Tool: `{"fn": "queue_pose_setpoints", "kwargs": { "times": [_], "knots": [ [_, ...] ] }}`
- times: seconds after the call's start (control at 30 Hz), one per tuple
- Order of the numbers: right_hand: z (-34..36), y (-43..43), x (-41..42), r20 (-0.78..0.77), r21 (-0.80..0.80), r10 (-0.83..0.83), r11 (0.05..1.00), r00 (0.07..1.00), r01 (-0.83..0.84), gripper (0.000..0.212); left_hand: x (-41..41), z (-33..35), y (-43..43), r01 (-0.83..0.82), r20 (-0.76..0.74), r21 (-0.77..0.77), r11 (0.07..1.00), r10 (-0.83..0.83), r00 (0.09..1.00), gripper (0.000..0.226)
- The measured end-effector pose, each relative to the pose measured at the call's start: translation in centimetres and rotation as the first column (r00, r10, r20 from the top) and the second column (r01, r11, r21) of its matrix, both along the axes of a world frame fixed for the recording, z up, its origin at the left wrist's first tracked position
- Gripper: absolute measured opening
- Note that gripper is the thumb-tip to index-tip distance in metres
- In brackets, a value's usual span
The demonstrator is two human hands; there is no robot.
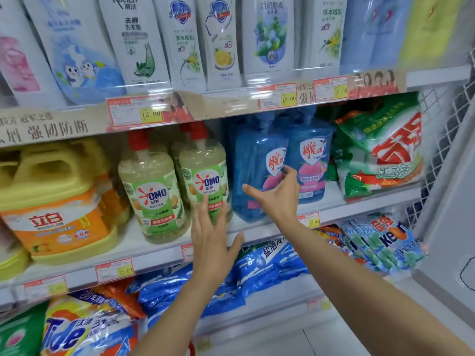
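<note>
While blue bottle [248, 155] leans, right hand [279, 199] spread open at it | left hand [210, 227] open near OMO bottle [203, 163] | advise: cup both sides, straighten.

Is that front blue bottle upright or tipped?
Tipped: front blue bottle leans, top toward its upright neighbour, base nearer the shelf edge; right hand touches it.

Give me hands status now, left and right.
Left hand: open, fingers straight, in front of the OMO bottle.
Right hand: open, fingers spread at the blue detergent bottle, no grip.
</note>
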State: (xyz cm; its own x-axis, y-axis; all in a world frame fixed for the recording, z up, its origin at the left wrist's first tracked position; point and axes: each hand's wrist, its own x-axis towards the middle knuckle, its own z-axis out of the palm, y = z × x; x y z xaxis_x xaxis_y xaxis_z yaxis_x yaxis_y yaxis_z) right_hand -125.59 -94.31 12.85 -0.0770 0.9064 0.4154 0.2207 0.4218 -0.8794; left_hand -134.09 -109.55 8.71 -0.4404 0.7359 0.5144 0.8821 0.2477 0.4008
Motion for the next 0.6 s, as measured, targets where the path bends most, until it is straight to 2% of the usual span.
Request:
{"fn": "queue_pose_setpoints", "kwargs": {
  "times": [0.2,0.37,0.47,0.6],
  "knots": [
    [0.9,-0.1,1.1,-0.107,-0.044,0.058,0.997,0.993,-0.063,0.106,0.9,1.5,1.6,-0.042,0.194,0.150,0.988,0.012,0.981,0.084],
    [1.6,-1.3,2.2,-0.140,-0.079,0.111,0.989,0.984,-0.123,0.096,1.9,2.0,2.1,0.081,0.343,0.206,0.975,-0.149,0.928,0.103],
    [1.8,-2.5,2.9,-0.180,-0.110,0.161,0.977,0.970,-0.182,0.092,2.8,2.6,1.8,0.117,0.500,0.317,0.941,-0.271,0.823,0.101],
    [1.5,-3.9,4.1,-0.216,-0.151,0.242,0.949,0.946,-0.277,0.097,3.7,2.7,0.3,0.077,0.541,0.394,0.916,-0.299,0.786,0.092]
  ]
}}
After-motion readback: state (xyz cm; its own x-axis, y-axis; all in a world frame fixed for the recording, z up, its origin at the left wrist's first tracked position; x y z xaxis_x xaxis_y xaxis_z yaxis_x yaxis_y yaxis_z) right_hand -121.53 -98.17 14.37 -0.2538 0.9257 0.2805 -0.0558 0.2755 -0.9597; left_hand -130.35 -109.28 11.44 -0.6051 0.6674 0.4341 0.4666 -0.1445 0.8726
